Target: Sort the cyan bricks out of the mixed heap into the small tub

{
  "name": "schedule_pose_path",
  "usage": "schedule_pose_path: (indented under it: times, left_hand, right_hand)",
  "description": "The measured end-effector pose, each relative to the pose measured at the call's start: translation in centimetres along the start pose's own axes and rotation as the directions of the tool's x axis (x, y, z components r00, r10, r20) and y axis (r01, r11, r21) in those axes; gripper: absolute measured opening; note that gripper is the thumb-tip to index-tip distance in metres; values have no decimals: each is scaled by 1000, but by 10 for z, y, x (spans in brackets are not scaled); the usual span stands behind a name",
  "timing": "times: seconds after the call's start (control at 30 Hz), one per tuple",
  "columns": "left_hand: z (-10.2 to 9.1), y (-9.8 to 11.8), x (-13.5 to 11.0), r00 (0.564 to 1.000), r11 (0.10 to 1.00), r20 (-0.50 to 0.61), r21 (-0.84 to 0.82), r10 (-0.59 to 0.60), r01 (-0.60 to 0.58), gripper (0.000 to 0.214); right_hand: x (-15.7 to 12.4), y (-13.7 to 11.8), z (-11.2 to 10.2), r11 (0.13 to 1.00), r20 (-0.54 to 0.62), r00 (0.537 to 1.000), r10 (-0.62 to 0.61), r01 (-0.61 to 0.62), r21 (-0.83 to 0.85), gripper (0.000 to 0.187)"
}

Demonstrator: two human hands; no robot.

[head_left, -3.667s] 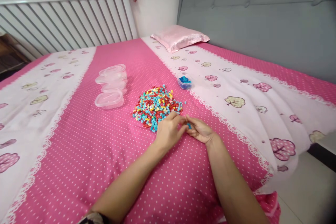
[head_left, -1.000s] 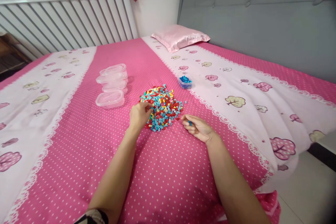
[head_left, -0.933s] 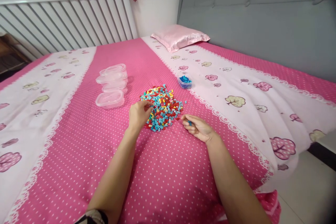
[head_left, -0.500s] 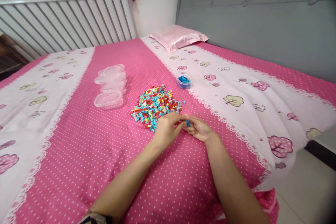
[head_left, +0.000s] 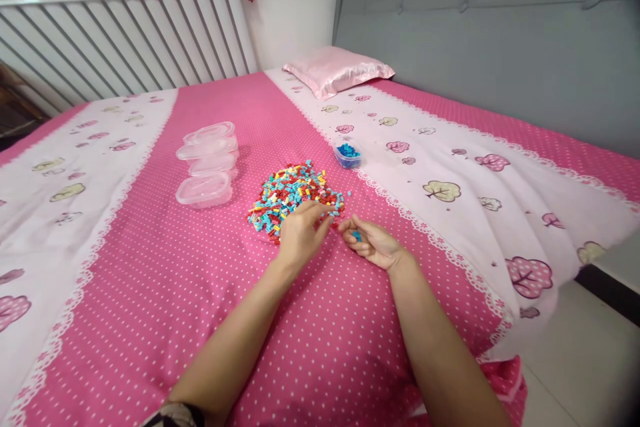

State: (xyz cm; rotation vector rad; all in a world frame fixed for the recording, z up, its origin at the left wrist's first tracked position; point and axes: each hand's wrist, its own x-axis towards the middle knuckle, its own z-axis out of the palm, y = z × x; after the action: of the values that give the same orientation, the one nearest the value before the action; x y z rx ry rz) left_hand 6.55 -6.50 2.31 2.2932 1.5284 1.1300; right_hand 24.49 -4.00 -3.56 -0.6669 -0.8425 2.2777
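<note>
A heap of small red, blue, yellow and white pieces (head_left: 293, 193) lies on the pink dotted bedsheet (head_left: 165, 293). My left hand (head_left: 300, 233) rests at the heap's near edge, fingers loosely spread and touching the pieces. My right hand (head_left: 373, 243) lies palm up just right of the heap, fingers curled round small blue pieces (head_left: 356, 235). The two hands are a short way apart.
A small clear tub of blue pieces (head_left: 347, 155) stands beyond the heap to the right. Stacked clear plastic containers (head_left: 206, 163) sit to the left. A pink pillow (head_left: 337, 70) lies by the grey headboard (head_left: 480, 33). The bed edge drops off at the right.
My left hand went from the heap's left side to my right hand, met it, then drew back to the heap's near edge. My right hand stayed put with the blue pieces.
</note>
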Motion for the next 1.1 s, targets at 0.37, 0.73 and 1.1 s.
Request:
schedule_pose_path:
  times: [0.37, 0.73, 1.1]
  left_hand:
    - [-64, -61, 14, 875, 819, -76, 320, -479, 476, 25]
    - [-43, -69, 10, 881, 792, 75, 479, -468, 380, 29]
    - [-38, -73, 9, 898, 786, 16, 490, -440, 377, 34]
  right_hand:
    - [0, 1, 0, 998, -10, 999, -52, 52, -32, 30]
    - [0, 1, 1, 998, -28, 998, -57, 56, -43, 27]
    - [-1, 1, 2, 996, -28, 997, -73, 71, -52, 25]
